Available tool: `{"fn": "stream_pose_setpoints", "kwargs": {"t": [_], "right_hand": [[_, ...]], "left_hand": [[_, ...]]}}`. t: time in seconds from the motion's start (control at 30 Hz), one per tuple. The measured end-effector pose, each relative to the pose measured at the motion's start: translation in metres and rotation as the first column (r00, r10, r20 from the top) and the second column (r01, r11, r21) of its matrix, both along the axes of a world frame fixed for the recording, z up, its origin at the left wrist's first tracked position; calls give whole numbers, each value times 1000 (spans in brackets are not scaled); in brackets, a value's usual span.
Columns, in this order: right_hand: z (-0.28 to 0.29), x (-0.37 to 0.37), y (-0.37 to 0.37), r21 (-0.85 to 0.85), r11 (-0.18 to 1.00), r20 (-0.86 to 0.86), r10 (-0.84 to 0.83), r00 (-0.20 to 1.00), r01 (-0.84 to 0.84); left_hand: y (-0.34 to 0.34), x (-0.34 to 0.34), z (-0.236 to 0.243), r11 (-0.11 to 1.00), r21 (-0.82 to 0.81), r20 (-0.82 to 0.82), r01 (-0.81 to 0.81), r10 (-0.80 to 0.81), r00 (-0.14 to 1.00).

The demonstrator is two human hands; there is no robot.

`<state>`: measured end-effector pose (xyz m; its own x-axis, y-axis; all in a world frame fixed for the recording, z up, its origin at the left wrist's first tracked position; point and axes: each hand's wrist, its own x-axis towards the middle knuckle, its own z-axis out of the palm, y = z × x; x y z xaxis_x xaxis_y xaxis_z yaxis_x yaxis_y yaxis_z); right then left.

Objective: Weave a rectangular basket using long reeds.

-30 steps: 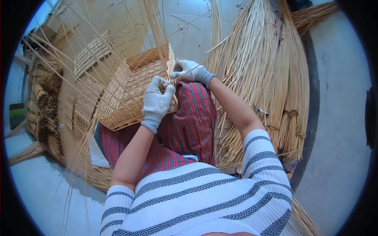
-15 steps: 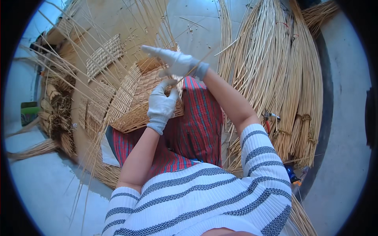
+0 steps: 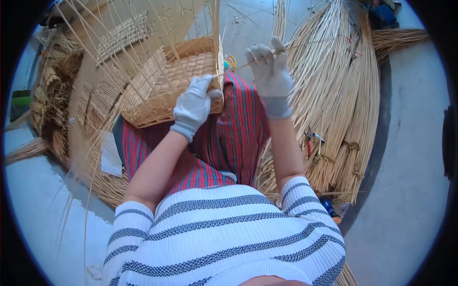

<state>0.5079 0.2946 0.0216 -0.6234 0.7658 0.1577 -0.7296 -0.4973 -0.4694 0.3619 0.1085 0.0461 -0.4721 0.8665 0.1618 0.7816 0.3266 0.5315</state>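
Note:
A square woven basket (image 3: pixel 176 76) with long upright stakes rests on my lap over red striped cloth (image 3: pixel 238 114). My left hand (image 3: pixel 193 105), in a white glove, is closed at the basket's near right corner, gripping a thin cane strand (image 3: pixel 300 45) where it meets the weave; some fingertips are hidden. My right hand (image 3: pixel 269 74), also gloved, is raised to the right of the basket, fingers partly spread and bent with that strand running across and between them.
Long cane bundles (image 3: pixel 334 95) lie on my right, with red-handled pliers (image 3: pixel 312 138) on them. Woven panels (image 3: pixel 121 35) and darker bundles (image 3: pixel 59 76) lie to the left, near a white sheet (image 3: pixel 110 152). A blue object (image 3: pixel 381 14) is at the back right.
My right hand left the basket's rim, swept leftward above it, then moved out to the right along the strand with fingers raised. My left hand stayed at the corner.

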Motion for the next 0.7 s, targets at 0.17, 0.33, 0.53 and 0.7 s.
{"fn": "stream_pose_setpoints", "kwargs": {"t": [0.17, 0.33, 0.53, 0.7], "right_hand": [[56, -11, -60, 217, 974, 144, -105, 984, 72], [103, -42, -152, 825, 521, 458, -392, 798, -218], [78, -38, -71, 751, 526, 655, -672, 346, -400], [40, -53, -66, 668, 573, 701, -698, 145, -474]], "left_hand": [[-1, -6, -5, 996, -62, -109, 70, -77, 991], [0, -2, -18, 909, 411, 478, 66, -277, 833], [-45, -20, -21, 764, 360, 931, -535, -330, 154], [-16, -72, 15, 771, 466, 762, -433, -102, 639]]}}
